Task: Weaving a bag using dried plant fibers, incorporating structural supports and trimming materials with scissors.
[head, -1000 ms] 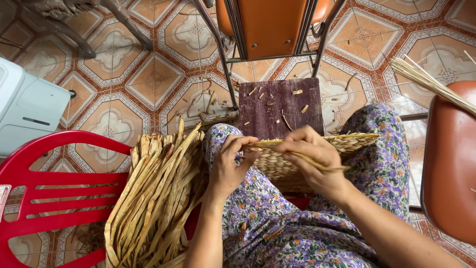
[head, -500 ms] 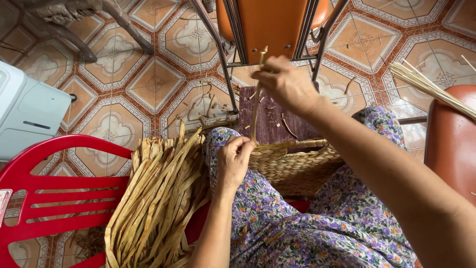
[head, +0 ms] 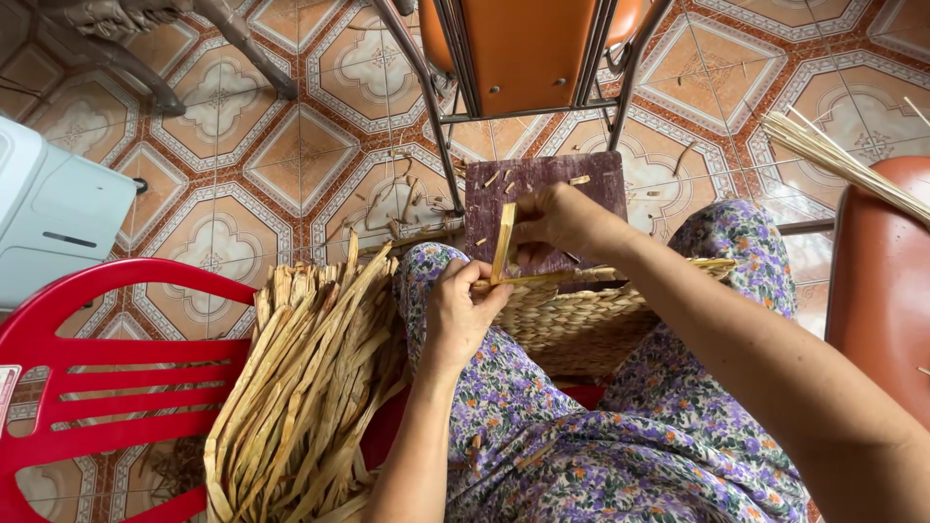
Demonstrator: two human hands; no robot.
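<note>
here's the strip (head: 503, 242), a flat pale reed band standing nearly upright at the rim of the woven basket (head: 581, 324), and the basket sits in our lap, wedged between the knees of the flowered trousers (head: 620, 455). our right hand (head: 557, 221) has its fingers pinched shut on the strip's upper part, drawing it up and taut. our left hand (head: 463, 308) is curled closed against the basket's near rim, thumb and fingers pressing down right where the strip leaves the weave.

to do this well, we'd say keep that left thumb hard on the crossing so the rim can't loosen while the right hand pulls; pull along the strip's length, not sideways, since a dry band like this looks likely to split or kink at the fold. keep the flat face of the strip flat, no twist, before it bends over the rim.

beside our left leg lies the bundle of spare strips (head: 305, 378), leaning against the red plastic chair (head: 116, 358). ahead, a dark purple block (head: 547, 184) with trimmings on it stands on the tiled floor (head: 291, 165) under an orange chair (head: 528, 53). thin pale sticks (head: 838, 160) rest at the right.
</note>
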